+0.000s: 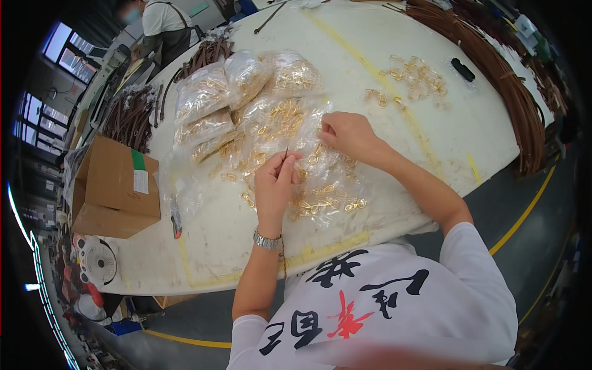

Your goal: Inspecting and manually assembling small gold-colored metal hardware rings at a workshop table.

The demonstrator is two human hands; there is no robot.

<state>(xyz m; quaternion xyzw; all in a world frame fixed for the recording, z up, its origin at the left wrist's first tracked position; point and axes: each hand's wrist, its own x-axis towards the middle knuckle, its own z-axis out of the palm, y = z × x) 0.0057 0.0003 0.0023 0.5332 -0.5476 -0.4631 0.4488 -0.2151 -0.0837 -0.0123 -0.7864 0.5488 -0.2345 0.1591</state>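
Observation:
My left hand is closed in a pinch, with the thin dark tip of a narrow strap sticking up from its fingertips. A narrow brown length shows beside that wrist. To the right and a little farther away, my right hand has its fingers curled together; what they hold, if anything, is hidden. Under and around both hands, gold snap hooks lie on crumpled clear plastic. One gold hook lies between the two hands.
Filled clear bags of gold hooks are piled beyond my hands. A cardboard box, a knife and a fan are at left. Loose hooks, a black object and brown straps lie right. A person works far left.

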